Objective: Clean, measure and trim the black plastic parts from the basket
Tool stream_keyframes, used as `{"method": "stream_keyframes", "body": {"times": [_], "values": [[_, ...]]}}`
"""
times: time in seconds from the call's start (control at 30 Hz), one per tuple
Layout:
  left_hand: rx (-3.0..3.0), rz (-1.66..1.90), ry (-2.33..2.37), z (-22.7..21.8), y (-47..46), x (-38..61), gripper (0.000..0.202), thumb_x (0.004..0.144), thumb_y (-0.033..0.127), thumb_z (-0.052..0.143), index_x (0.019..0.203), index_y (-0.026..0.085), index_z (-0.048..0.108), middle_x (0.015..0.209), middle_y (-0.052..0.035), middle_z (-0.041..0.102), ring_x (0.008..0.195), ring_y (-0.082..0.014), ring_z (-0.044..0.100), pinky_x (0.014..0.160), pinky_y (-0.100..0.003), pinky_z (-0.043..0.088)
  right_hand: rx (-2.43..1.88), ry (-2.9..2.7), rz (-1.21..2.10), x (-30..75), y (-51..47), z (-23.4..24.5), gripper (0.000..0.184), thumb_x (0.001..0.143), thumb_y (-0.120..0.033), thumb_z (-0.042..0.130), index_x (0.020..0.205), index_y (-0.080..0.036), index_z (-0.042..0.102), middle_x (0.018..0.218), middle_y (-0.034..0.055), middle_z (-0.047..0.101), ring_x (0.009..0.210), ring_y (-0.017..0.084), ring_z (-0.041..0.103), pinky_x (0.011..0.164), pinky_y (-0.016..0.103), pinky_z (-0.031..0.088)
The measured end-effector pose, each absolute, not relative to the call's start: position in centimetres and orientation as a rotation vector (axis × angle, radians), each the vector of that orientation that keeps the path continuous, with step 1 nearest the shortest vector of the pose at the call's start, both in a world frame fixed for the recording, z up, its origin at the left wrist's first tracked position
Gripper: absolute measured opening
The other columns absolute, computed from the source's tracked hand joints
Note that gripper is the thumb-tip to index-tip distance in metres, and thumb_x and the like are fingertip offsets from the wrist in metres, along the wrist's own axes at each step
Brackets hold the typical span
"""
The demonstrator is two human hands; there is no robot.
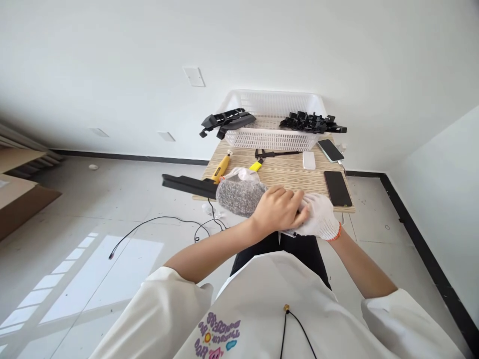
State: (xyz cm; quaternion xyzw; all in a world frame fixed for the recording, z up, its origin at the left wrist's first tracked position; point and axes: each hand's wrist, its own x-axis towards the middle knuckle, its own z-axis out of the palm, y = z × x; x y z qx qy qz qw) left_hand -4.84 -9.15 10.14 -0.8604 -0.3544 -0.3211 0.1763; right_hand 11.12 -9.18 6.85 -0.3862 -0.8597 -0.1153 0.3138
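Note:
My right hand (318,217) wears a white knit glove with an orange cuff. My bare left hand (279,209) lies over it, fingers curled and pinching the glove's fabric near the fingers. Just left of my hands a grey speckled glove (239,195) lies on the front edge of the small wooden table (288,174), with a clear plastic wrapper (241,173) behind it. The right hand's fingers are hidden under the left hand.
A white mesh basket (271,138) at the table's back holds black plastic parts (312,122). A long black part (189,184) overhangs the left edge. A yellow tool (220,168), a black clamp (275,153), a white box (309,160) and two phones (337,188) lie around. Cables trail on the floor.

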Motion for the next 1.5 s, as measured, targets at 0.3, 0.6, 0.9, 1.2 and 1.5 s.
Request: {"method": "stream_keyframes", "body": {"times": [0.3,0.6,0.9,1.2,1.5], "values": [[-2.335,-0.955,-1.033,8.9,-7.0,-8.4,0.042,0.095,0.023,0.041,0.053,0.019,0.046,0.042,-0.0006,0.049,0.036,-0.0125,0.037,0.045,-0.03,0.016,-0.995,-2.29,-0.565,12.9,-10.4,7.6,0.022,0.072,-0.038,0.058,0.063,-0.018,0.061,0.051,-0.0007,0.051,0.05,0.014,0.043,0.054,0.03,0.018],[-2.499,-0.954,-0.952,7.1,-4.9,-10.4,0.044,0.098,0.024,0.035,0.056,0.019,0.047,0.047,-0.0014,0.05,0.041,-0.0128,0.043,0.047,-0.029,0.024,-1.05,-2.333,-0.559,14.0,-10.8,7.1,0.023,0.069,-0.037,0.058,0.071,-0.017,0.067,0.052,-0.0009,0.054,0.05,0.013,0.044,0.054,0.028,0.018],[-2.574,-0.779,-1.302,4.7,-0.6,-16.2,0.046,0.097,0.032,0.024,0.067,0.019,0.057,0.061,-0.0068,0.062,0.053,-0.0169,0.052,0.052,-0.032,0.027,-1.093,-2.381,-0.607,17.6,-12.3,7.5,0.02,0.069,-0.036,0.059,0.066,-0.017,0.065,0.051,-0.001,0.054,0.05,0.013,0.045,0.053,0.028,0.023],[-2.608,-0.634,-1.484,4.3,-0.1,-17.5,0.047,0.096,0.035,0.025,0.053,0.022,0.04,0.049,-0.0065,0.048,0.045,-0.0172,0.039,0.052,-0.034,0.02,-1.076,-2.411,-0.577,20.4,-12.6,7.5,0.018,0.07,-0.033,0.057,0.067,-0.017,0.064,0.053,-0.001,0.055,0.05,0.013,0.048,0.051,0.027,0.029],[-2.517,-0.656,-1.474,5.0,-1.1,-15.8,0.047,0.097,0.04,0.024,0.065,0.019,0.052,0.06,-0.0069,0.056,0.05,-0.0174,0.045,0.051,-0.032,0.019,-1.029,-2.338,-0.579,18.3,-11.5,6.7,0.018,0.068,-0.036,0.058,0.068,-0.018,0.063,0.053,-0.0021,0.055,0.049,0.013,0.047,0.051,0.027,0.028]]}}
